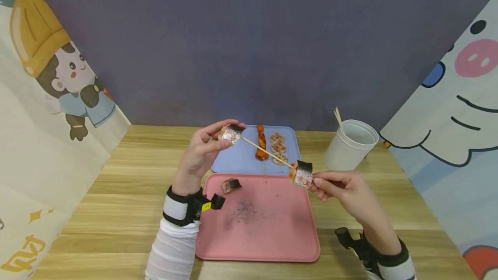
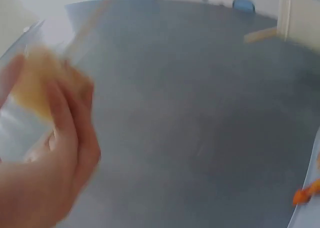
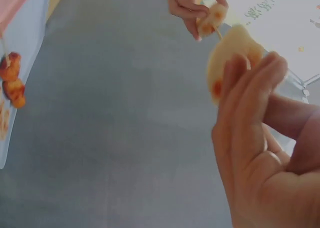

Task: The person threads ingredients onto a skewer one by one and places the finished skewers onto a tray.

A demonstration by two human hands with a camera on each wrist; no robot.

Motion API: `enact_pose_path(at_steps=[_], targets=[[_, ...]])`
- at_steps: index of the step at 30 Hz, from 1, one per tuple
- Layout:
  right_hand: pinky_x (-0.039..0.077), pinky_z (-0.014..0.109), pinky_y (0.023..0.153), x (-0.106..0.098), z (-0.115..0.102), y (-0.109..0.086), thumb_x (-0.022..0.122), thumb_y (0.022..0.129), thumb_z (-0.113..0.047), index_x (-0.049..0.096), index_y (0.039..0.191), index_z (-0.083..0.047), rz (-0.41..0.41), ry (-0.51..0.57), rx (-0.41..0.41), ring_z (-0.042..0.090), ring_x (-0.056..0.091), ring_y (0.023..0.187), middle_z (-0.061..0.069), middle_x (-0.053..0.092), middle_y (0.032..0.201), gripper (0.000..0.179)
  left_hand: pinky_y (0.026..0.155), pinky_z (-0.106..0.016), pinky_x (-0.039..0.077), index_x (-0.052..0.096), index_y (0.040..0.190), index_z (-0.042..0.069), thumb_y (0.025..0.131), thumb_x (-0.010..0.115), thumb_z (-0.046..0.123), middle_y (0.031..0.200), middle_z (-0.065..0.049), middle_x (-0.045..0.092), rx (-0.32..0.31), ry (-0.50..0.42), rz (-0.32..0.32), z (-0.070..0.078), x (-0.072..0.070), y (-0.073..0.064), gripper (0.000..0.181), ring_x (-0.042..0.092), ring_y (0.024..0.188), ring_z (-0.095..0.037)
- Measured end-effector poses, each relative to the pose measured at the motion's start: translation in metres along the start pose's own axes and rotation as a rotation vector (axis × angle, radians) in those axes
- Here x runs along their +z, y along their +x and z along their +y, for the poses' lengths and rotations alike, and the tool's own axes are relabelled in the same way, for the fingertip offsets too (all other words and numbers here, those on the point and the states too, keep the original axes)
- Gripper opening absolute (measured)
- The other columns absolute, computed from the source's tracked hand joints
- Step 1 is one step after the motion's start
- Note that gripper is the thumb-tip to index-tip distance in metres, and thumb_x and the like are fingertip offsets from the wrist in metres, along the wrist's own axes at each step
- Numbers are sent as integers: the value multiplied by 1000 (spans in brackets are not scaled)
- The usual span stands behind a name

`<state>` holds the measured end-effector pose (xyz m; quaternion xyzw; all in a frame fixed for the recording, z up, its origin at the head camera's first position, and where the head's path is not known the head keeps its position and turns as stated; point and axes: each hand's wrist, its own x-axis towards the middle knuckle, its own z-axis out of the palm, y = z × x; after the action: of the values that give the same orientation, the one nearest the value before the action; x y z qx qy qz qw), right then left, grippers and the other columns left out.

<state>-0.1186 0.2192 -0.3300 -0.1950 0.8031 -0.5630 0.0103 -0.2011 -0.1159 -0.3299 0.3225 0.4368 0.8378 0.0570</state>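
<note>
My left hand (image 1: 200,154) pinches a food piece (image 1: 232,134) with a dark, skin-like top and a silvery, pinkish side. A thin wooden skewer (image 1: 268,152) runs from it, slanting down to the right. On the skewer's other end sits a second such piece (image 1: 301,173), gripped at its right edge by the fingers of my right hand (image 1: 346,191). The right wrist view shows that piece's pale, brown-spotted face (image 3: 235,58). How far the skewer enters the left piece is hidden. A third similar piece (image 1: 231,186) lies on the pink tray (image 1: 256,245) below.
Behind the pink tray is a blue tray (image 1: 229,163) bearing a reddish-brown skewered food (image 1: 262,146) and several lotus-root slices (image 1: 278,147). A white bucket (image 1: 344,154) with wooden skewers (image 1: 338,117) stands at the back right. A grey panel (image 1: 249,46) rises behind the table.
</note>
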Motion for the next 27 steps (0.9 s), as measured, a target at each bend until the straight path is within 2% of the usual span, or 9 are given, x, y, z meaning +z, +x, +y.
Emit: enact_pose_path(at_steps=[5, 9, 14, 21, 27], targets=[[56, 28, 59, 5, -1, 1, 58, 92, -2, 65, 104, 15, 48, -4, 16, 11, 66, 66, -4, 71, 81, 22, 88, -28, 46, 57, 125, -3, 87, 58, -6, 120, -13, 64, -14, 29, 36, -1, 7, 0, 38, 55, 117, -24], [56, 28, 57, 7, -2, 0, 58, 92, -1, 64, 104, 16, 76, 2, 15, 11, 66, 64, -4, 71, 79, 22, 85, -27, 46, 56, 126, -2, 86, 61, -4, 120, -12, 64, -22, 58, 22, 0, 10, -1, 41, 56, 114, -22], [56, 27, 56, 9, -4, -1, 57, 92, 1, 62, 105, 19, 127, 6, 8, 11, 66, 62, -6, 70, 78, 23, 87, -28, 45, 54, 127, -4, 85, 61, -5, 122, -14, 63, 4, 81, 16, -2, 12, 0, 42, 55, 118, -26], [56, 26, 57, 19, -2, -1, 57, 91, 2, 61, 105, 21, 118, 50, 0, 9, 65, 63, -6, 69, 77, 24, 76, -22, 48, 57, 125, -2, 83, 70, 4, 119, -9, 63, -22, 106, 13, -7, 22, 0, 44, 59, 93, -14], [55, 26, 55, 22, -2, -1, 60, 91, -1, 63, 103, 18, 174, 17, 31, 7, 63, 60, -8, 69, 74, 23, 75, -23, 48, 54, 127, -3, 83, 68, 3, 122, -11, 62, -4, 162, 14, -7, 26, -1, 46, 57, 96, -16]])
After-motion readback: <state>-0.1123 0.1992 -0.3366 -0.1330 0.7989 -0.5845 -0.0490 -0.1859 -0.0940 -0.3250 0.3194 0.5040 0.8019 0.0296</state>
